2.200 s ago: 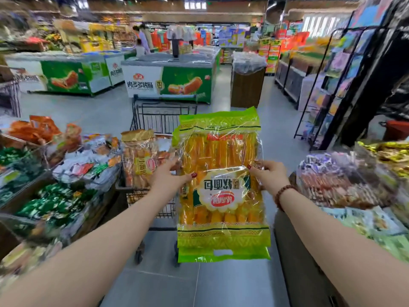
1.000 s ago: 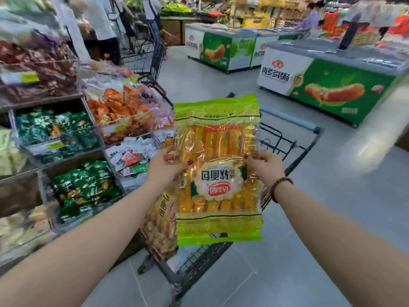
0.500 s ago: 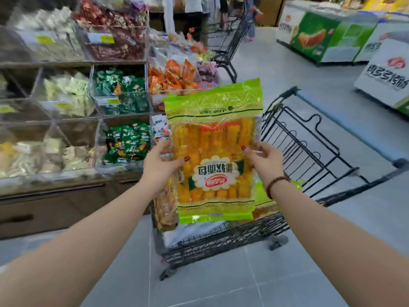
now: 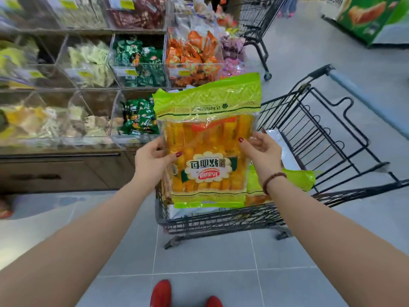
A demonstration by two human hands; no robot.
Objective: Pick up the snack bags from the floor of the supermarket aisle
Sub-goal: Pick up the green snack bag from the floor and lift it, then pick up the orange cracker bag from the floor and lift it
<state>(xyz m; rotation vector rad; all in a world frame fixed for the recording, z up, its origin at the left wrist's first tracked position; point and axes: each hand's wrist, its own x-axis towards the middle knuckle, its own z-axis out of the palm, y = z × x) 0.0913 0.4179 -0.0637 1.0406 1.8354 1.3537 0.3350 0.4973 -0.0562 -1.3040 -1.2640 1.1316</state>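
A large green and yellow snack bag (image 4: 208, 138) of bread sticks hangs upright over the black shopping cart (image 4: 327, 138). My left hand (image 4: 152, 162) grips its left edge, thumb on the front. My right hand (image 4: 263, 156) holds its right edge, with a bead bracelet on the wrist. Inside the cart lie another green bag (image 4: 298, 177) and a silvery pack (image 4: 278, 140), partly hidden behind the held bag.
Clear bins of wrapped snacks (image 4: 137, 60) fill the shelf unit on the left, above a wooden base (image 4: 55, 171). A second cart (image 4: 254, 21) stands further back. A green freezer chest (image 4: 371, 18) is at top right. Grey tiled floor (image 4: 210, 258) and my red shoes (image 4: 161, 293) are below.
The view has turned left and tilted down, from the open aisle to the shelf and cart. The bag, held in both hands throughout, has dropped lower over the cart basket.
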